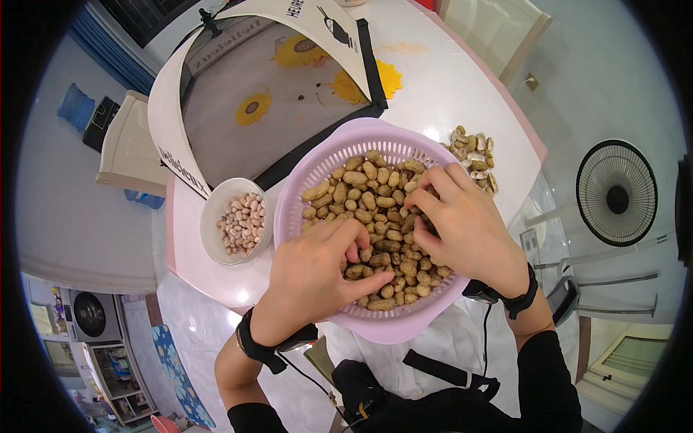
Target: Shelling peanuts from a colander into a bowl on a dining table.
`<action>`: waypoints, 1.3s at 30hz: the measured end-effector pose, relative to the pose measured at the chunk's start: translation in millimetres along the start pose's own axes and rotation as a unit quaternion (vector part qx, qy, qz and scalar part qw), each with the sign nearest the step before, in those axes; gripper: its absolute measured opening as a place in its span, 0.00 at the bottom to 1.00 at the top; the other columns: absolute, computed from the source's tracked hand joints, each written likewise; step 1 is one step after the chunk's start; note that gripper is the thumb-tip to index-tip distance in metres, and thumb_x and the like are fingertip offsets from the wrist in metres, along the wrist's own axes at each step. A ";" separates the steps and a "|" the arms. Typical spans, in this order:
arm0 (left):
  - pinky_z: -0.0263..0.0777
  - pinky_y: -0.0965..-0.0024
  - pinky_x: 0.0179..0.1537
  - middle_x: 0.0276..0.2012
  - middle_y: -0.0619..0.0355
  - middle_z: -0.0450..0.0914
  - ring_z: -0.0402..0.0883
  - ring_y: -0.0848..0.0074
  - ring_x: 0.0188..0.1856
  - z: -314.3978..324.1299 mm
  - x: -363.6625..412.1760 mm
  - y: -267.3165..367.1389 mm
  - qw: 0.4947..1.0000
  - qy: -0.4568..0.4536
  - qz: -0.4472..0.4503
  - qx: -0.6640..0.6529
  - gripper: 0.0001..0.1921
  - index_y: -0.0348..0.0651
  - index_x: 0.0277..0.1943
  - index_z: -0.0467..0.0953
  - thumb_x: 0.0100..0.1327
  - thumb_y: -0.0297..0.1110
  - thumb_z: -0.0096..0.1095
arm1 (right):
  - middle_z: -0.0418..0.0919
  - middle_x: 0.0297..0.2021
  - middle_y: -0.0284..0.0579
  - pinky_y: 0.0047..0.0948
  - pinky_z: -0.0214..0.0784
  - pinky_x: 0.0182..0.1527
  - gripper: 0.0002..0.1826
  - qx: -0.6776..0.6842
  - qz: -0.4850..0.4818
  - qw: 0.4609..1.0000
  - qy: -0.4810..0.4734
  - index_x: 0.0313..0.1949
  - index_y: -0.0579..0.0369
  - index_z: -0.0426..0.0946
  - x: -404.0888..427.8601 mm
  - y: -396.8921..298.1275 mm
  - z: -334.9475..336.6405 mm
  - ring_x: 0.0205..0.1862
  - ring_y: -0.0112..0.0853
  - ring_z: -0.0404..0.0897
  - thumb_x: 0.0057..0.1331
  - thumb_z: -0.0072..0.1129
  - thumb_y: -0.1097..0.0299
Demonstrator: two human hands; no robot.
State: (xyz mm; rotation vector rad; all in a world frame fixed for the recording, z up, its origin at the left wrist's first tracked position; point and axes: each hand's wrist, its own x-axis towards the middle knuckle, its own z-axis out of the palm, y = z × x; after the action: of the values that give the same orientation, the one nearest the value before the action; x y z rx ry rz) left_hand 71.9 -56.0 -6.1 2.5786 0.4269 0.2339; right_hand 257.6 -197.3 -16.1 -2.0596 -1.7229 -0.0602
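A pink plastic colander [373, 330] full of unshelled peanuts [379, 203] sits at the near side of the table. Over its left part, my left hand [316, 265] dips its curled fingers among the peanuts, thumb and fingers apart. My right hand [465, 222] reaches into the right part, its fingers bent and their tips on the peanuts. Whether either hand grips a peanut cannot be told. Left of the colander, a white bowl [208, 230] holds shelled peanut kernels [243, 222]. A pile of peanut shells [476, 151] lies on the table beyond my right hand.
A mesh food cover [260, 135] with a white printed border stands on the white table [433, 86] behind the colander and bowl. Chairs [130, 143] stand by the table's far and left sides. A round fan [617, 192] is at the right. Black bands with cables circle both wrists.
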 end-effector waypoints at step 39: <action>0.80 0.72 0.44 0.43 0.53 0.83 0.87 0.73 0.41 7.8 -1.8 12.2 0.943 0.110 0.001 -0.313 0.13 0.34 0.50 0.80 0.63 0.24 0.72 | 0.79 0.43 0.42 0.26 0.80 0.46 0.14 0.461 -0.003 0.887 -0.033 0.50 0.61 0.77 -1.9 -4.9 -7.2 0.43 0.28 0.84 0.66 0.66 0.75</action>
State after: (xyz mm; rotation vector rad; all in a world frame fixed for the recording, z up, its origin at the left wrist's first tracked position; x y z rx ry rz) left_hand 75.2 -70.2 -6.6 1.9327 0.3551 0.5632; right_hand 254.4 -201.2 -8.7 -1.3333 -1.3744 0.7013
